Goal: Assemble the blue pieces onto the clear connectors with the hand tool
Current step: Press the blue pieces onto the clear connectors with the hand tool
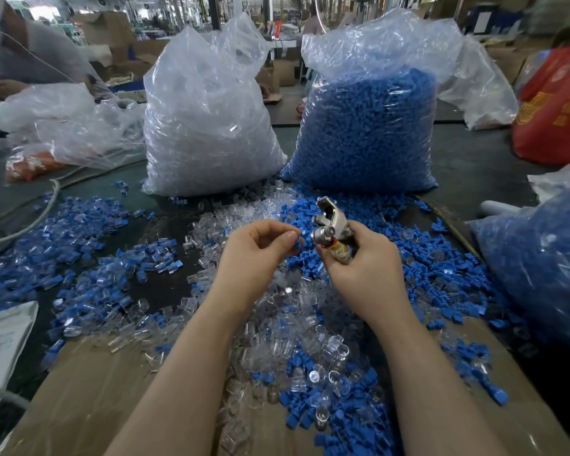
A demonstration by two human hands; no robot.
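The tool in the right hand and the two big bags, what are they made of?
The tool looks like shiny bare metal: silvery, with bright glints. Its handle is mostly hidden in the right hand. The bags look like thin clear plastic film: crinkled, glossy and see-through.

Loose blue pieces [418, 258] and clear connectors [277, 324] cover the work area around my left hand [254, 255] and right hand [362, 261]; nowhere to set a hand down flat near centre. Bare dark patch of table [165, 284] left of my left wrist is the one open spot. Ahead, the clear bag [208, 126] and blue bag [369, 133] stand side by side, narrow gap between. Another blue-filled bag [540, 268] walls off the right. Cable [30, 215] crosses far left.
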